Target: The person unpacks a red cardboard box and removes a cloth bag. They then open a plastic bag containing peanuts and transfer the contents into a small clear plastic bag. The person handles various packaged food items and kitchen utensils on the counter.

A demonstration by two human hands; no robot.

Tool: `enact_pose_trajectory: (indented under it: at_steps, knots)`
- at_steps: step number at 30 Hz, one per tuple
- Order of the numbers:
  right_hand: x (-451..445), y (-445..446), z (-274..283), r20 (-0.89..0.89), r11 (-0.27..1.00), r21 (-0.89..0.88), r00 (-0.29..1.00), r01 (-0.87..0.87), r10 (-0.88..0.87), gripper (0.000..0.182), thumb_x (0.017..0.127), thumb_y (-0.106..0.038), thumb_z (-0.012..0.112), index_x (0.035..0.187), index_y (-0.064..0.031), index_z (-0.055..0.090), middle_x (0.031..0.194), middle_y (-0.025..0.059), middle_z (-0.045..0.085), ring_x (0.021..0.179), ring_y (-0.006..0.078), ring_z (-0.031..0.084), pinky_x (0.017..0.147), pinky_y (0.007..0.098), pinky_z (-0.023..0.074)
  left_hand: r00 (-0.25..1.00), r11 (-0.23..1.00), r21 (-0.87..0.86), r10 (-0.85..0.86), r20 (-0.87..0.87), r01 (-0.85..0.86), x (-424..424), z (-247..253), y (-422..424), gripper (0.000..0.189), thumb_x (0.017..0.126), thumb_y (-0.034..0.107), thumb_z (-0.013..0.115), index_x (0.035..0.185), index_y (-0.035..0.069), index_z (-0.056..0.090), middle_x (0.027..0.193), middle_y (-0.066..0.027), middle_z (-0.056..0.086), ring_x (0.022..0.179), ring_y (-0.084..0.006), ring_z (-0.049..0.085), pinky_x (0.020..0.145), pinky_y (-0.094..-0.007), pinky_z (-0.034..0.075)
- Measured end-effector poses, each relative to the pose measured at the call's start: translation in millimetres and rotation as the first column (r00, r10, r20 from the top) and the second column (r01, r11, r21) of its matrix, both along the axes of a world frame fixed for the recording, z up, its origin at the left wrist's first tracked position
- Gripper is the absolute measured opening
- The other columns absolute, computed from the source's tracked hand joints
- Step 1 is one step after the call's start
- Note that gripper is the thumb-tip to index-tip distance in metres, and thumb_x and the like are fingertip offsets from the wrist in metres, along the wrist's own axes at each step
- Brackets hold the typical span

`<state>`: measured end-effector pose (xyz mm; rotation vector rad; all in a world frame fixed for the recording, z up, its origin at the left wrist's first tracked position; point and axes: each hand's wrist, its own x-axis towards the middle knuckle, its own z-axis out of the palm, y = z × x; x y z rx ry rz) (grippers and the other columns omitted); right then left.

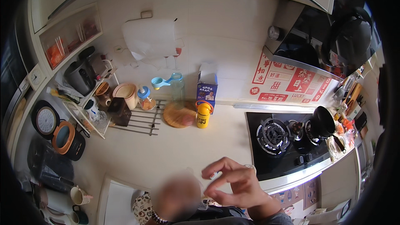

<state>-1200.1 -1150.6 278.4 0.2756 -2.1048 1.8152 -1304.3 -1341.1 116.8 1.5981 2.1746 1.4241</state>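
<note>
My right hand (236, 186) is raised in front of the pale counter (137, 153), fingers curled. A small white piece with red marks (214, 175) is held at its fingers; its kind is unclear. Beside it on the left, my left hand (176, 197) is heavily blurred, with a beaded bracelet (159, 218) at the wrist; its fingers and anything in them cannot be made out. Beyond the hands, a yellow bottle (202, 119) stands beside a round wooden board (170, 117), in front of an open blue-and-white box (207, 89).
A black gas hob (259, 159) with a small black pan (322, 122) lies right. Along the wall stand a clear bottle (178, 92), a blue-lidded jar (147, 101) and a metal rack (147, 119). An open rice cooker (75, 145) and mugs (78, 195) are left. A range hood (284, 37) overhangs the right.
</note>
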Motion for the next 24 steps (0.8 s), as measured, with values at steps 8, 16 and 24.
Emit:
enact_pose_trajectory:
  at_steps: [8, 16, 24]
  knots:
    - [39, -27, 41, -0.567, 0.708, -0.306, 0.719, -0.636, 0.401, 0.016, 0.085, -0.016, 0.071, 0.094, -0.0024, 0.073, 0.103, 0.0103, 0.054, 0.083, 0.0206, 0.052, 0.078, 0.0361, 0.0414, 0.808, 0.948, 0.247, 0.018, 0.589, -0.202, 13, 18, 22, 0.068, 0.064, 0.009, 0.088, 0.119, -0.006, 0.051, 0.108, -0.0129, 0.064, 0.098, -0.0206, 0.065, 0.086, -0.0357, 0.053]
    - [40, -1, 29, -0.147, 0.824, -0.562, 0.971, 0.077, -0.191, 0.028, 0.078, -0.028, 0.073, 0.064, -0.0047, 0.066, 0.076, 0.0087, 0.052, 0.077, 0.0212, 0.052, 0.083, 0.0414, 0.047, 0.754, 0.96, 0.175, 0.052, 0.655, -0.218, 12, 51, 30, 0.043, 0.082, 0.02, 0.072, 0.113, -0.003, 0.052, 0.1, -0.0142, 0.063, 0.09, -0.0246, 0.064, 0.074, -0.037, 0.054]
    - [20, 11, 26, -0.07, 0.893, 0.39, 0.974, 0.224, -0.214, 0.017, 0.071, -0.025, 0.075, 0.084, -0.0143, 0.078, 0.104, 0.0097, 0.055, 0.102, 0.0262, 0.05, 0.09, 0.0389, 0.0419, 0.876, 0.944, 0.292, -0.003, 0.482, -0.157, 10, 39, 33, 0.078, 0.06, 0.012, 0.091, 0.126, -0.001, 0.05, 0.118, -0.0134, 0.06, 0.104, -0.021, 0.062, 0.09, -0.0347, 0.052]
